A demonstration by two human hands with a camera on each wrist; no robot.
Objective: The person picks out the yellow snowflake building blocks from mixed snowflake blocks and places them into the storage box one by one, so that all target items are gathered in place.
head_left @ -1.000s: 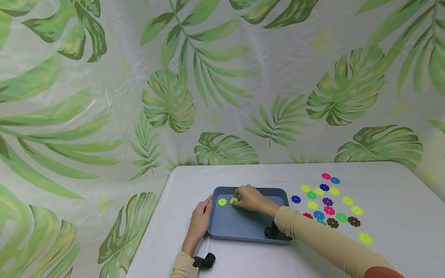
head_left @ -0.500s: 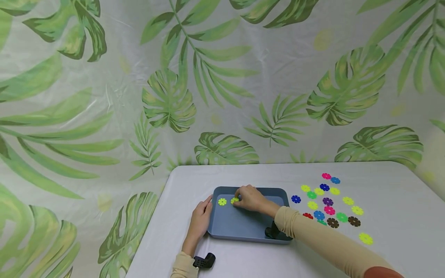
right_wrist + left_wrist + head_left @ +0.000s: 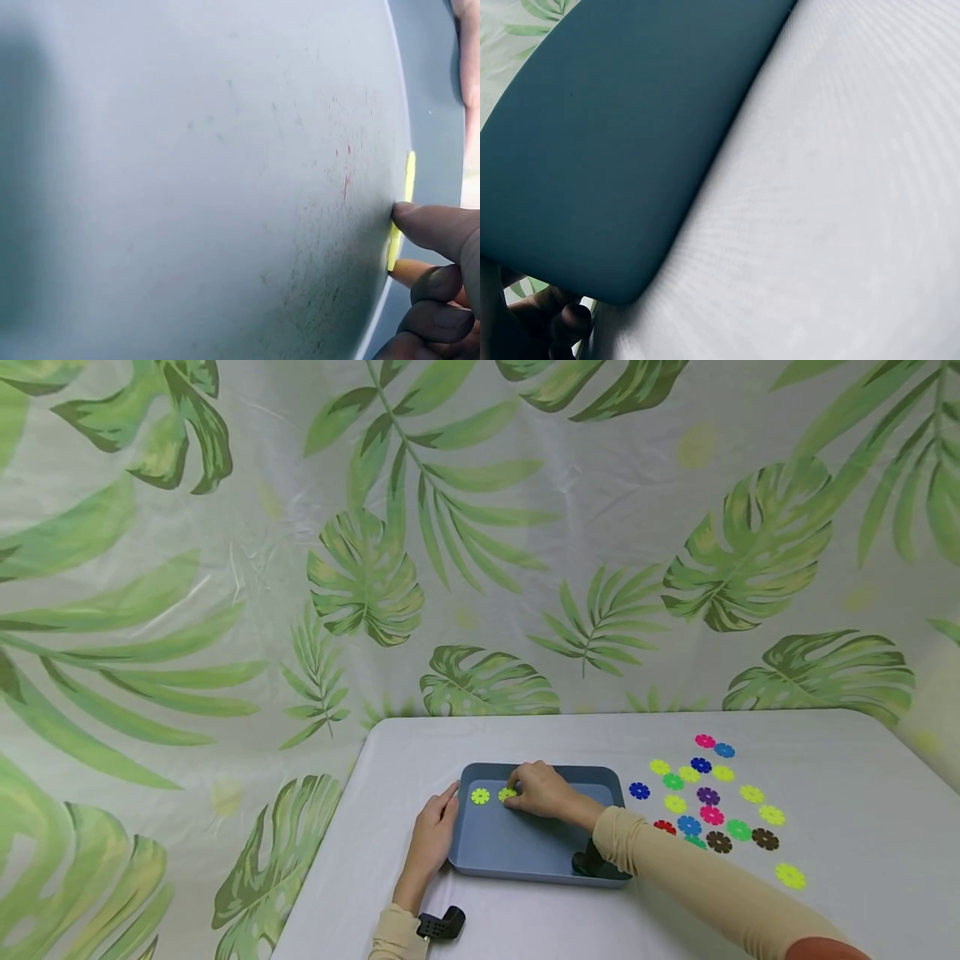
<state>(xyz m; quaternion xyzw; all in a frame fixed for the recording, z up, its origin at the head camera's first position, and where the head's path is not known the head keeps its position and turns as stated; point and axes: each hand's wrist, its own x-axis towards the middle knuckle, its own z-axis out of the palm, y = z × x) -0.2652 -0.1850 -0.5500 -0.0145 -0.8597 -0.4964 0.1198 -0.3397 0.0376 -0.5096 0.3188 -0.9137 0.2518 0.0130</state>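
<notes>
A grey-blue tray (image 3: 525,852) lies on the white-covered table. My left hand (image 3: 430,831) holds its left edge; in the left wrist view curled fingers (image 3: 571,321) show at the tray's corner. Over the tray's back part, my right hand (image 3: 542,790) pinches a yellow notched disc (image 3: 506,794) between thumb and index finger. That same disc (image 3: 394,244) stands out edge-on in the right wrist view, close to the tray floor. Left of it, another yellow disc (image 3: 480,796) lies flat in the tray's back left corner.
Right of the tray, several notched discs lie scattered on the table, among them a dark blue disc (image 3: 639,791), a purple disc (image 3: 707,796), a brown disc (image 3: 765,838) and a yellow disc (image 3: 790,876). A leaf-patterned cloth (image 3: 480,568) hangs behind the table.
My right hand and the pinched yellow disc have shifted very slightly to the right. The left hand and the tray have stayed where they were.
</notes>
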